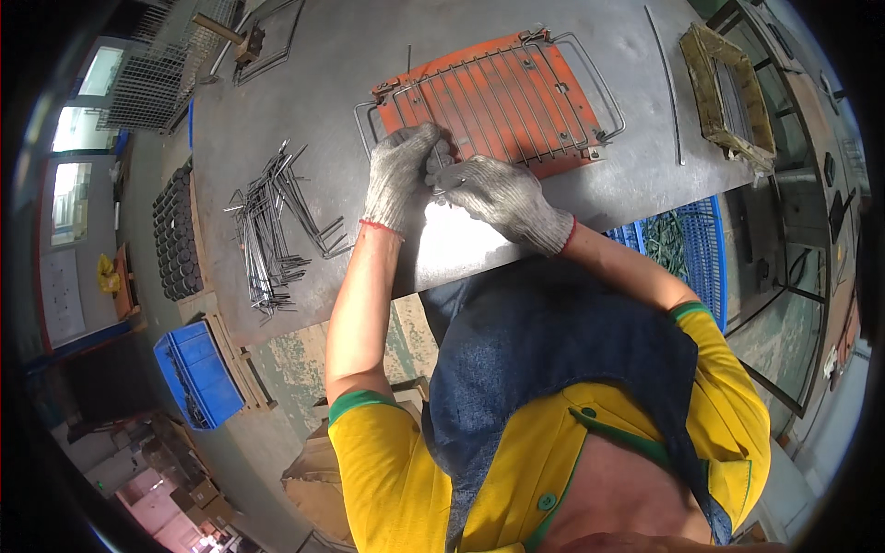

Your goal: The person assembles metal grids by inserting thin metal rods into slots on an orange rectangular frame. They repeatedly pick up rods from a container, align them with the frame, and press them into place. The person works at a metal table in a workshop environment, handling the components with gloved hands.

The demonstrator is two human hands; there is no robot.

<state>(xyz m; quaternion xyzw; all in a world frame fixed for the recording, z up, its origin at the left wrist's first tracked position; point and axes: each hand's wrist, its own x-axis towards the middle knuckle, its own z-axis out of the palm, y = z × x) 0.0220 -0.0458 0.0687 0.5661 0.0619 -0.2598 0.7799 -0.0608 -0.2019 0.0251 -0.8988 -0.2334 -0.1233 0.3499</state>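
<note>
An orange metal plate (pixel 564 76) lies on the grey metal table with a wire rack (pixel 604 85) over it, its parallel rods crossing the plate and bent wire loops sticking out at both ends. My left hand (pixel 403 170), in a knitted glove, is closed at the plate's near left edge. Beside it my right hand (pixel 502 195), gloved too, is closed with its fingertips against the left one's. Whatever lies between the fingers is hidden. To the left of my hands lies a loose pile of bent metal rods (pixel 267 230).
A hammer (pixel 247 44) and wire frames lie at the far left, near mesh baskets (pixel 147 81). At right are a long thin rod (pixel 666 78) and a yellowish rectangular frame (pixel 701 97). Below the table stand a blue bin (pixel 201 373) and a blue basket (pixel 708 263).
</note>
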